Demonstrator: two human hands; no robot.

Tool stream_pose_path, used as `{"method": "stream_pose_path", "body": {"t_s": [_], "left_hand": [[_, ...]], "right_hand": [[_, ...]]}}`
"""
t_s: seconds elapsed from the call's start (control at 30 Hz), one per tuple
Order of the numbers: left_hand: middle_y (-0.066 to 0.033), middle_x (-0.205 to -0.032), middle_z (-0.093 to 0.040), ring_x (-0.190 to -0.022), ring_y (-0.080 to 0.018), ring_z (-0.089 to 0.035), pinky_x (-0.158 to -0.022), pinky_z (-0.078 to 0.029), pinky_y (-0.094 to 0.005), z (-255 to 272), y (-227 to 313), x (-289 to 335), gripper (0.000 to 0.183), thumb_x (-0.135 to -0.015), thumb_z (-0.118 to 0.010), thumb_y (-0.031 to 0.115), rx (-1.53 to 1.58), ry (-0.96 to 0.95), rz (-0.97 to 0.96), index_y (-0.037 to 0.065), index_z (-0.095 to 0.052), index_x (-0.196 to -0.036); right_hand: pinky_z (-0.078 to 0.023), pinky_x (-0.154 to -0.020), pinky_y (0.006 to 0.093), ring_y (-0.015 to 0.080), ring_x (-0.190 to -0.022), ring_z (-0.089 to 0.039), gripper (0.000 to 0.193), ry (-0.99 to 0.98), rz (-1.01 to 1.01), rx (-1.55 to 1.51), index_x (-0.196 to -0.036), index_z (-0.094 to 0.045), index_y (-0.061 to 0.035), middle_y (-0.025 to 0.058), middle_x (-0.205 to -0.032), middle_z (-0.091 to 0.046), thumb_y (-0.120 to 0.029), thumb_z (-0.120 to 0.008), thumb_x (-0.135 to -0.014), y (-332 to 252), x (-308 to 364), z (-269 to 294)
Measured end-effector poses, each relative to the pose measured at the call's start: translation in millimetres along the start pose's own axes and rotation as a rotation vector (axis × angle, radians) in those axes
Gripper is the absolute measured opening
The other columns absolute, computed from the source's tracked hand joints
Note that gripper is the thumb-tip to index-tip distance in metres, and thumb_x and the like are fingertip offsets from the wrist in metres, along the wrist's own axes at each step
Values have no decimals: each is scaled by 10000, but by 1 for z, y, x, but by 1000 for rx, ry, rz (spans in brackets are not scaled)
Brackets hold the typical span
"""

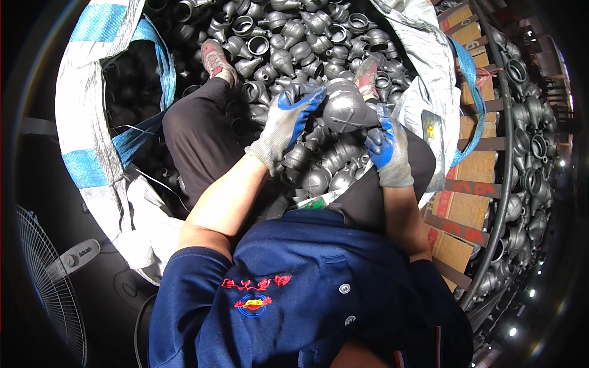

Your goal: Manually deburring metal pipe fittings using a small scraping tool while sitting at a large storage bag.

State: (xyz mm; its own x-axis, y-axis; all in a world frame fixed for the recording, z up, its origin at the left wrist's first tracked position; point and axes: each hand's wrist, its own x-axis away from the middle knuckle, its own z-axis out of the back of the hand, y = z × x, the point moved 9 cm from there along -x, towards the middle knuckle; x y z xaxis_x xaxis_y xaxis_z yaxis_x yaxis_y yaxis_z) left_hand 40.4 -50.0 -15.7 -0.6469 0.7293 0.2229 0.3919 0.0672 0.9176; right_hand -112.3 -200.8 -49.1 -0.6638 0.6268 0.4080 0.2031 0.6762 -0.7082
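Note:
A large, grey, bulb-shaped metal casting (346, 105) with a raised cross mark on its rounded side is held between my two hands, above the pile. My left hand (288, 119), in a grey knit glove with a blue coated palm, has its fingers at the casting's left edge; some fingertips are hidden. On the other side, my right hand (389, 147), gloved alike, closes round the narrower end. Below and ahead lies a heap of similar grey castings (282, 61), many with open round mouths and narrow necks.
I sit with legs spread in a large white woven sack (83, 116) with blue straps (471, 98). At right stands a curved metal rail (508, 141) beside cardboard-lined slats (463, 208), with more castings beyond. A fan (49, 282) stands at lower left.

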Motion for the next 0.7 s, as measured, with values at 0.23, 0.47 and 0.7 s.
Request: {"method": "stream_pose_path", "body": {"t_s": [0.23, 0.47, 0.7], "left_hand": [[19, -638, -545, -456, -58, -467, -403, -363, -205, 14, -27, -13, 136, -848, -660, 181, 175, 100, 127, 100, -575, -779], [-1, -902, -617, -752, -51, -564, -638, -460, -187, 3, -22, -11, 235, -872, -523, 64, 44, -109, 13, 45, -619, -1086], [18, -788, -589, -633, -27, -489, -552, -404, -173, 7, -17, -7, 261, -922, -482, 195, 42, -116, 51, 51, -603, -1103]], "right_hand": [[-318, -324, 194, 49, -436, -430, 221, -68, 58, 296, -1048, -568, -22, 34, -703, -560, -205, -536, -927, -5, 10, -19], [-409, -417, 200, 36, -442, -445, 221, -37, 155, 419, -1030, -582, -17, 42, -677, -593, -208, -517, -939, -17, 10, -20], [-221, -338, 178, 1, -363, -321, 311, -83, 158, 380, -1143, -574, -30, 85, -669, -623, -251, -524, -930, -22, 20, -39]]}}
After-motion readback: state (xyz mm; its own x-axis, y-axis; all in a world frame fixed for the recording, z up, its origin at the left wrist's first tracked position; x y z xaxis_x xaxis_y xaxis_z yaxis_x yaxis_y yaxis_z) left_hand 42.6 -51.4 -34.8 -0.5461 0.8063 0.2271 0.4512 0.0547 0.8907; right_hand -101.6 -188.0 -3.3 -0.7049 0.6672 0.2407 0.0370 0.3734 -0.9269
